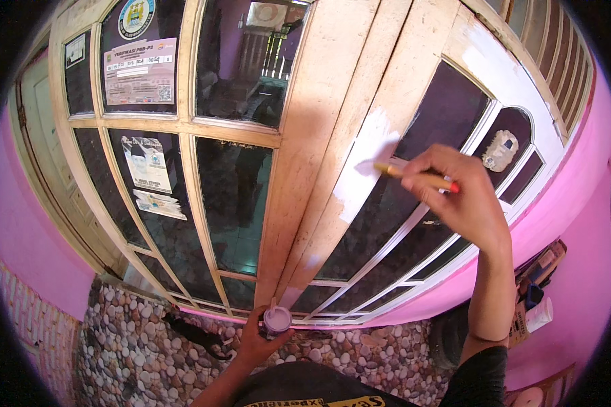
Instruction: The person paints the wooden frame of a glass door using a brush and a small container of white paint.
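Note:
My right hand (463, 193) is closed round the wooden handle of a paintbrush (392, 169), whose handle end is red. The bristles touch the wooden door stile (351, 178), on a patch of fresh white paint beside a dark glass pane. Above and below that patch the wood is bare and yellowish. Low in front of me, my left hand (257, 344) grips a small round paint can (277, 321). The can is open at the top and pale paint shows in it. What looks like a stick leans at its rim.
A second door leaf (309, 102) of unpainted wood with glass panes and stickers stands at left. White paint covers much of the right leaf's frame (478, 57). A dark animal (198, 336) lies on the pebble-patterned floor (132, 353). Boxes (519, 325) stand by the pink wall (583, 271).

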`<state>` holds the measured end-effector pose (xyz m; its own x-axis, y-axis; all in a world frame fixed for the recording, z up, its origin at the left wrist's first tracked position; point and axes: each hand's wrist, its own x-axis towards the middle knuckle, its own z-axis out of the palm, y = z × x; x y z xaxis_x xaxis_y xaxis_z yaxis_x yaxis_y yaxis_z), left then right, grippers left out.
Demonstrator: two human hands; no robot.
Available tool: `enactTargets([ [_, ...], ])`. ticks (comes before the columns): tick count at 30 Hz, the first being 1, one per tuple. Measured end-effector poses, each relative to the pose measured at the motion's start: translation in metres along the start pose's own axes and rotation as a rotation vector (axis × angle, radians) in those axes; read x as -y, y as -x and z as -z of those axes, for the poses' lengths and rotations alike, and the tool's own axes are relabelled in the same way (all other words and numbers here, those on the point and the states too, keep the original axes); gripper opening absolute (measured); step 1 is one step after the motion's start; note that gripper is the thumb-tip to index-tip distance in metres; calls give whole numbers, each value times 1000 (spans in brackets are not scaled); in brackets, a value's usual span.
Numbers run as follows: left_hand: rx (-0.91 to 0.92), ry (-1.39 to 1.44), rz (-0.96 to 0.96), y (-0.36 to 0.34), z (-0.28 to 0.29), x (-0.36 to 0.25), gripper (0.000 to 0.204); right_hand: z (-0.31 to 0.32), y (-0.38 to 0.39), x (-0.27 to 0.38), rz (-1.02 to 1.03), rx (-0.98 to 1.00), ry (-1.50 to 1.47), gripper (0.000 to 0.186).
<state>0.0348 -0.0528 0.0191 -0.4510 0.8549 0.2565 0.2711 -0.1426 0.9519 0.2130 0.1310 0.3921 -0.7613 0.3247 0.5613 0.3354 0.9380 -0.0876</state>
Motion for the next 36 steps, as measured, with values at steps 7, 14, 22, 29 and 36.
enactTargets([
  [7, 16, -52, -23, 1, -3, 12, 74, 19, 9, 15, -122, -320, -28, 12],
  [14, -6, -31, -38, -1, -5, 4, 75, 7, 7, 0, -76, -176, 14, 13],
  [22, 3, -90, -59, -4, -7, 5, 73, 39, 5, 2, -195, -298, -74, 18],
  [29, 13, -76, -46, -5, -7, -1, 73, 38, -14, -15, -149, -331, 30, 16],
  [36, 50, -35, 85, -3, -2, -1, 77, 38, -3, -1, -129, -151, -8, 15],
])
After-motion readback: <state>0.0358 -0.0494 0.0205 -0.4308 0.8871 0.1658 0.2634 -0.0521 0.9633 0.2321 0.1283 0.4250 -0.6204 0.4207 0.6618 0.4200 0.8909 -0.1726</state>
